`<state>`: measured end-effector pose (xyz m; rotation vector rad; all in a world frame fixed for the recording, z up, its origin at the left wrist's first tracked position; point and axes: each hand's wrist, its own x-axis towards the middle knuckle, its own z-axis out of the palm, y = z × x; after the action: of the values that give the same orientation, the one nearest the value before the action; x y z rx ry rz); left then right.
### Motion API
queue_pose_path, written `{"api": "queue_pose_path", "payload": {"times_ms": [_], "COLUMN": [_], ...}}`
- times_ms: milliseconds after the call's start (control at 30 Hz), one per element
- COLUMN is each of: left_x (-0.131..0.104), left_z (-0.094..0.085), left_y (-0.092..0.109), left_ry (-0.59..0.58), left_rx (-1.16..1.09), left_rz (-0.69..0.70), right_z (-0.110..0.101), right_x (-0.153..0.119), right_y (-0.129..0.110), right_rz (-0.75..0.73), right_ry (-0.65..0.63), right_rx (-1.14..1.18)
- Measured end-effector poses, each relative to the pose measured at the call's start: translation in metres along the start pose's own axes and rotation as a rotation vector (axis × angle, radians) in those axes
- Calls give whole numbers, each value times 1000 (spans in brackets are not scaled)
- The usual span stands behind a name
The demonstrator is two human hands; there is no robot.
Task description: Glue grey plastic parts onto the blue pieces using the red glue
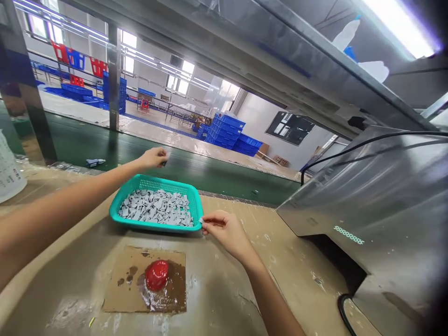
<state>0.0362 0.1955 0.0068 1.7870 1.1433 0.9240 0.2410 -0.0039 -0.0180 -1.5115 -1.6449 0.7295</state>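
My left hand [153,158] is stretched out over the green conveyor belt [203,169], its fingers curled together; a small blurred thing may be at the fingertips, too unclear to name. Below it stands a turquoise plastic basket [156,226] that holds many small light-grey plastic pieces [157,207]. At the basket's right rim, my right hand [224,228] pinches one small grey plastic piece [201,220] between thumb and forefinger. Closer to me, a wet red lump [157,275] rests on a damp square of cardboard [119,294].
A grey-blue part [95,162] lies on the belt at left. The white container [10,170] stands at the left edge. A metal machine housing [378,224] with black cables fills the right side. Overhead runs a metal beam [266,60]. Blue crates [226,130] are stacked beyond the belt.
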Motion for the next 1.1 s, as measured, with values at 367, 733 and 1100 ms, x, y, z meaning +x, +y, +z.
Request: {"api": "queue_pose_path", "payload": {"times_ms": [367, 733, 1100], "left_x": [-131, -134, -135], "left_z": [-9, -4, 5], "left_y": [29, 24, 21], "left_ry": [-285, -384, -357], "left_rx": [-908, -908, -876], "left_rz": [-184, -225, -251], "right_z": [19, 43, 46], "right_x": [-68, -101, -104], "right_y": [-17, -10, -2], "right_rz": [-113, -376, -448], "right_ry": [-150, -138, -78], "right_rx": [-189, -387, -385]}}
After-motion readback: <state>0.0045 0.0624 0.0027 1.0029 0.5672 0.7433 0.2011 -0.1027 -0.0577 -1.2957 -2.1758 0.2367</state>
